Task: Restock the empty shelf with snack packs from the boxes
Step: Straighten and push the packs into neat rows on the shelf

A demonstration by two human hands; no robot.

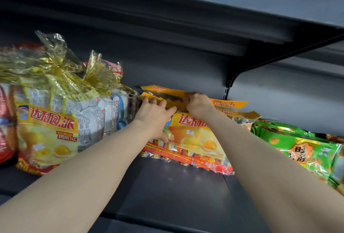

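Snack pack (pixel 193 139), yellow: on shelf (pixel 176 195), mid-row, long axis running left to right, top edge rearmost. Right hand (pixel 200 107): fingers curled, pinching top flap. Left hand (pixel 155 110): fingers spread flat against upper-left corner. Both hands equally near.

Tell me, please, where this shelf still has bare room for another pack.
The bare shelf deck in front of the yellow pack is free. Only a narrow gap separates it from the gold-wrapped bundles on the left. The green packs crowd the right end.
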